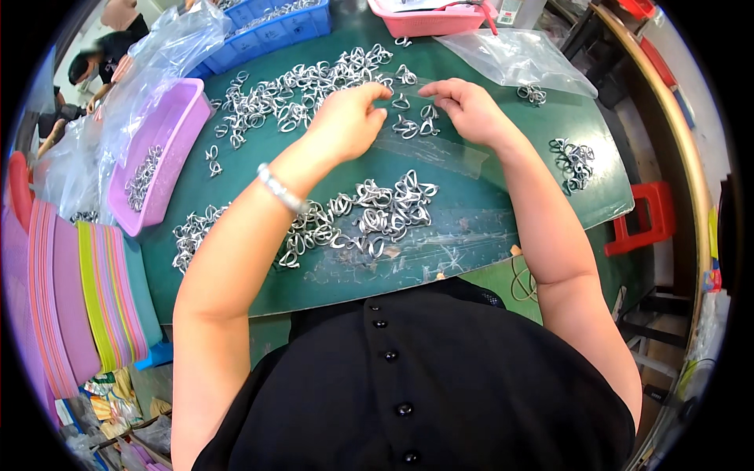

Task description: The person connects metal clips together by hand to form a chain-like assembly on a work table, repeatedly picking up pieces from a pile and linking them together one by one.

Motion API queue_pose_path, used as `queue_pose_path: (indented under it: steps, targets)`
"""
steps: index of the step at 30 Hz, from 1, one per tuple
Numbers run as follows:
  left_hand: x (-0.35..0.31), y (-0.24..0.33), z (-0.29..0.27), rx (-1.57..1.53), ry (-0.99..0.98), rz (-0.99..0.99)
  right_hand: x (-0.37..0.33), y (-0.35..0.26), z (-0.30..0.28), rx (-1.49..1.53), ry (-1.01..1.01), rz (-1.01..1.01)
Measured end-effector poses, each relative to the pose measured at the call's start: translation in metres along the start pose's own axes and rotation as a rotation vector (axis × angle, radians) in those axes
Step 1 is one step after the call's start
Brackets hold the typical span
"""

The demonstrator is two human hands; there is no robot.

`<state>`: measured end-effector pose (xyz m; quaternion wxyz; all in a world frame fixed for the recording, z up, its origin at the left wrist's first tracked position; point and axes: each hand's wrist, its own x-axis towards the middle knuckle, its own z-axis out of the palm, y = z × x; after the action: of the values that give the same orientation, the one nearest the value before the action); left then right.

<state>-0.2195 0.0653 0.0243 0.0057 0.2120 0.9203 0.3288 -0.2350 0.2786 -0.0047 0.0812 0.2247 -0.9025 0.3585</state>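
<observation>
My left hand (349, 118) and my right hand (467, 106) reach over a green table (510, 173), each pinching an upper corner of a small clear plastic bag (428, 145) that lies flat between them. A few silver metal clips (412, 124) lie on or under that bag, just below my fingertips. A big scatter of the same clips (302, 86) spreads beyond my left hand. Another heap of clips (369, 216) lies nearer to me, under my left forearm. A silver bracelet (281, 191) is on my left wrist.
A purple tray (177, 118) with clips stands at the left, blue bins (275, 27) and a pink tray (428, 20) at the back. Clear bags (514, 59) lie far right, with small clip piles (573, 161) beside them. Stacked coloured trays (78, 298) stand at my left. A person (98, 55) sits far left.
</observation>
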Motion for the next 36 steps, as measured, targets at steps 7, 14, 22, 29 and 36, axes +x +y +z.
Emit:
queue_pose_path:
  steps: [7, 14, 22, 29, 36]
  targets:
    - [0.040, -0.002, 0.030, 0.218, 0.054, 0.001, 0.001, 0.003, -0.007, 0.144, -0.155, 0.150]
    - [0.040, -0.010, 0.017, -0.203, 0.112, -0.143, 0.002, -0.012, -0.015, 0.557, -0.063, 0.372]
    - [0.003, 0.001, -0.005, -1.125, -0.101, -0.439, -0.004, -0.026, -0.012, 1.012, -0.122, 0.397]
    - [-0.021, 0.003, -0.005, -1.384, -0.123, -0.531, -0.010, -0.040, -0.009, 1.056, -0.148, 0.361]
    - [-0.028, -0.004, -0.004, -1.568, -0.208, -0.550, -0.012, -0.046, -0.007, 1.120, -0.179, 0.391]
